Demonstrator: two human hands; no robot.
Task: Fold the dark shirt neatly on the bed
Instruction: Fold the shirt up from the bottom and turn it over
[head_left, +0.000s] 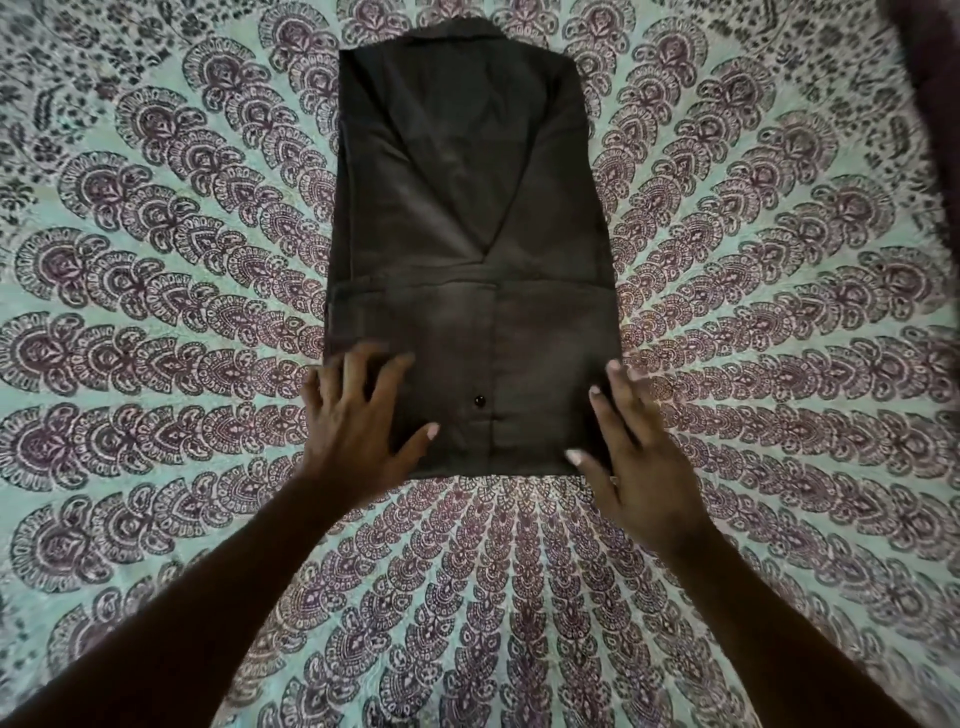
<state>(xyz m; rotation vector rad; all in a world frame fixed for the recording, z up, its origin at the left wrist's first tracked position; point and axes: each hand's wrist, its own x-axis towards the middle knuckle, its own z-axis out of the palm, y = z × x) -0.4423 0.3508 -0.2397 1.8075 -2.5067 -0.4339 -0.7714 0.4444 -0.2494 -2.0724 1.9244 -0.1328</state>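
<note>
Centre of bed (156, 312): shirt (467, 234), sides folded inward, collar far. Left hand (358, 431) and right hand (634, 457), released and flat, press near corners, likely steadying the hem for folding.

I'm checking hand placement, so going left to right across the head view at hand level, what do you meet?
Patterned teal and purple bedspread → left hand on the folded dark brown shirt's near left corner → small black button → right hand at its near right edge → bedspread again.

A patterned bed (753, 364) carries the folded dark shirt (467, 234) flat.
</note>
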